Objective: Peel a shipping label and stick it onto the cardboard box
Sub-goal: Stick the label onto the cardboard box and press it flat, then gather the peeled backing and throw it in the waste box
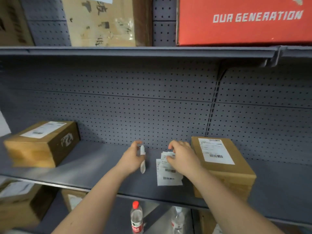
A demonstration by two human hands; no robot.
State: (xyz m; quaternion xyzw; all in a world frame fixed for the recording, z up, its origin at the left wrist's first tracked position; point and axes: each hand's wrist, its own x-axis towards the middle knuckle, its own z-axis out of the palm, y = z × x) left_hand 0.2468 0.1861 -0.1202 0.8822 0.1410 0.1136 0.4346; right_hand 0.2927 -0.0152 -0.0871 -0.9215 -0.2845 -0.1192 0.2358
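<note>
A small stack of white shipping labels (pixel 168 174) with barcodes lies on the grey shelf (pixel 94 168). My right hand (pixel 183 157) rests on the stack's far end, fingers pinching the top label's edge. My left hand (pixel 133 157) hovers just left of the stack and holds a narrow white strip of paper (pixel 142 159) edge-on between thumb and fingers. A cardboard box (pixel 224 168) with a label on its top stands right beside my right hand. Another labelled cardboard box (pixel 42 142) sits at the shelf's left end.
A perforated grey back panel (pixel 152 105) closes the shelf. Above are a red box (pixel 244 21) and a worn carton (pixel 104 21). On the lower shelf stand two water bottles (pixel 137 218) and more cardboard boxes (pixel 20 203).
</note>
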